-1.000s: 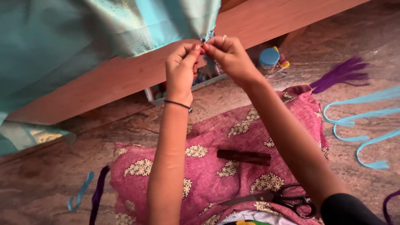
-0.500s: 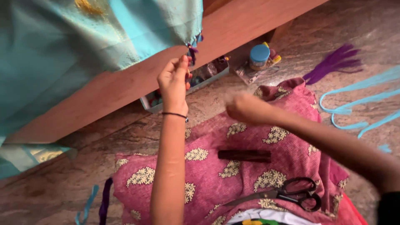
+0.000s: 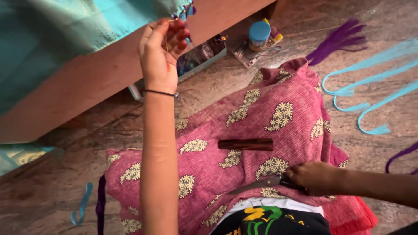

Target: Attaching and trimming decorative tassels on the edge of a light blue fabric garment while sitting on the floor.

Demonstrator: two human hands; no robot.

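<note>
Two hands are in my view, well apart. My left hand [image 3: 162, 54] is raised at about 11 o'clock, fingers pinched together at the hanging edge of the teal cloth [image 3: 65, 39], holding what looks like a thin thread or needle near the small tassel [image 3: 188, 9] at the cloth's corner; I cannot tell which. A dark thin bracelet [image 3: 160, 92] circles that wrist. My right hand [image 3: 314, 177] lies low at 4 o'clock on the pink patterned cloth [image 3: 261, 117] over my lap, closed around the handles of the scissors [image 3: 257, 184], whose blades point toward 9 o'clock. Just above the scissors, near the centre, a dark brown bar [image 3: 245, 144] rests flat on the same pink cloth. Behind the left hand runs a wooden board [image 3: 87, 95] under the teal cloth. At 1 o'clock a jar with a blue lid [image 3: 259, 34] stands on the stone floor, and purple threads [image 3: 337, 41] and light blue ribbons [image 3: 370, 82] lie toward 2 o'clock.
</note>
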